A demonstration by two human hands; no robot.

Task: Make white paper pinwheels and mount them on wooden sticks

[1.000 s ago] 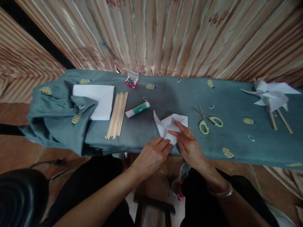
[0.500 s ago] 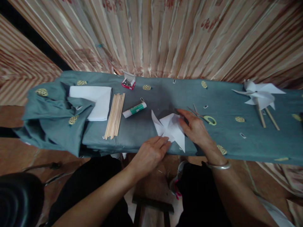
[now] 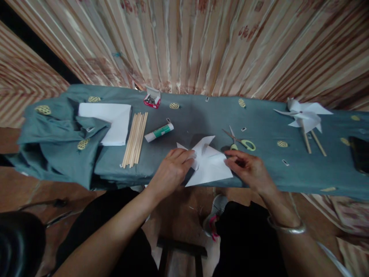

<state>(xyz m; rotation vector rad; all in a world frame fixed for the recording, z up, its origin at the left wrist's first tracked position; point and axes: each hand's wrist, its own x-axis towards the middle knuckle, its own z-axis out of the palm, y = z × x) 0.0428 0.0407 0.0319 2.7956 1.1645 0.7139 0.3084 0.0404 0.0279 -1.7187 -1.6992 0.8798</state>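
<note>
A white paper pinwheel (image 3: pixel 208 163) lies near the front edge of the cloth-covered table, its blades folded toward the middle. My left hand (image 3: pixel 175 167) is closed on its left side, fingertips over a folded blade. At the right edge, my right hand (image 3: pixel 248 168) pinches the paper between thumb and fingers. Just beyond that hand lie green-handled scissors (image 3: pixel 238 139) with spread blades. To the left are a glue stick (image 3: pixel 159 132) with a green label and a row of thin wooden sticks (image 3: pixel 135 140).
A small red box (image 3: pixel 152 99) of metal pins stands open at the back. White paper sheets (image 3: pixel 119 123) lie left, partly under bunched cloth (image 3: pixel 57 134). Finished-looking pinwheels on sticks (image 3: pixel 307 116) rest at right, near a dark phone-like object (image 3: pixel 359 154). A curtain (image 3: pixel 184 46) hangs behind.
The pinwheel has turned between my hands. My left hand has shifted left and up onto a blade; my right hand has moved down and right to its edge. The view has shifted slightly right.
</note>
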